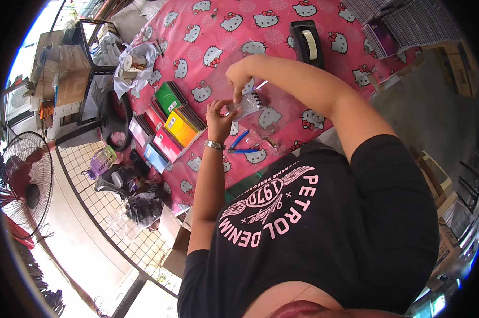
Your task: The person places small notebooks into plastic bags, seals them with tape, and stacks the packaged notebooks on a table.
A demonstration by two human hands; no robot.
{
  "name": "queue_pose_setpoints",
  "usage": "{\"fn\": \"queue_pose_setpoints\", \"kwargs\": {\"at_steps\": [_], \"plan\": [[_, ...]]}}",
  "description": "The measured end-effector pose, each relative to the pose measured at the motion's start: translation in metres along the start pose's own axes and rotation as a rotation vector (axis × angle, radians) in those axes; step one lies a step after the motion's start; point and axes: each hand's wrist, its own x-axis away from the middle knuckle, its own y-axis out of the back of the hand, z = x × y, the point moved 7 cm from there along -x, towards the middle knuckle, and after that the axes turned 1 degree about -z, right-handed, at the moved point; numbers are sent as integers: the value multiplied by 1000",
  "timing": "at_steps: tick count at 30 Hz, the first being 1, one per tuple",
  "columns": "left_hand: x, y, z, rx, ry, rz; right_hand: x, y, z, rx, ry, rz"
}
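My left hand (220,114), a watch at its wrist, pinches the edge of a clear plastic sleeve (246,108). A dark spiral coil (257,99) shows at the sleeve's far end; what it binds is hard to make out. Reaching in from the right, my right hand (240,75) has curled fingers with the tips down at the sleeve, close to my left fingertips. Whatever those right fingers grip is too small to tell. Just below the sleeve lie blue-handled pliers (240,143) on the pink patterned tablecloth (274,58).
Stacked spiral notebooks, among them green (168,97) and yellow (183,127) ones, lie left of my left hand. Beyond my right forearm stands a black tape dispenser (307,44). A white plastic bag (136,66) sits at the table's left edge; a fan (27,183) stands farther left.
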Motion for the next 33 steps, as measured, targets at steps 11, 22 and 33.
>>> {"fn": "queue_pose_setpoints", "kwargs": {"at_steps": [11,22,33], "plan": [[7,-25,-75,-492,-360,72,83,-193,-57,-1365,-288,-447],[-45,-81,-240,704,-107,350,403,-48,-124,-1195,-330,-2081],[27,8,-5,655,429,-21,463,-112,-320,-921,-1143,-2104]]}}
